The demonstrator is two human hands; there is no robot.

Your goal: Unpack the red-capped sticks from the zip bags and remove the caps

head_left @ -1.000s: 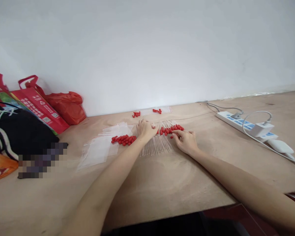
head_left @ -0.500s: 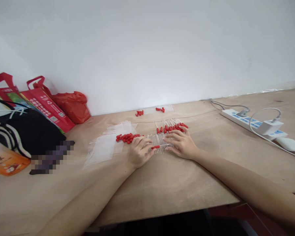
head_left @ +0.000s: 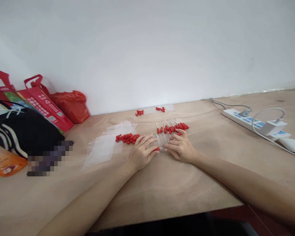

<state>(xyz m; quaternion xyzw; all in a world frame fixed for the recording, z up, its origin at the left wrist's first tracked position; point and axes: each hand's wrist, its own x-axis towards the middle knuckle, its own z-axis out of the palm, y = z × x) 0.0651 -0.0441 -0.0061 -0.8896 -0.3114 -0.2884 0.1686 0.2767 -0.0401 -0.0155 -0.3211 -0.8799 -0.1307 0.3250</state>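
Red bulb [head_left: 156,149] at the centre of the frame: we pinched it in our left hand [head_left: 142,151], while our right hand [head_left: 182,147] gripped the clear tube [head_left: 162,148] meeting it. Just above, many bulb-tipped tubes [head_left: 173,127] looked done. Bare tubes [head_left: 159,140] between our hands and loose bulbs [head_left: 127,138] left of centre looked unjoined; we judged ourselves partway through.

Looks matt, rubbery on red dropper bulbs [head_left: 126,138] beside the left hand [head_left: 142,152]; gleams glass-clear on slim dropper tubes [head_left: 160,140] by the right hand [head_left: 181,147]; shows smooth, dull wood on the tabletop [head_left: 162,190] beneath.
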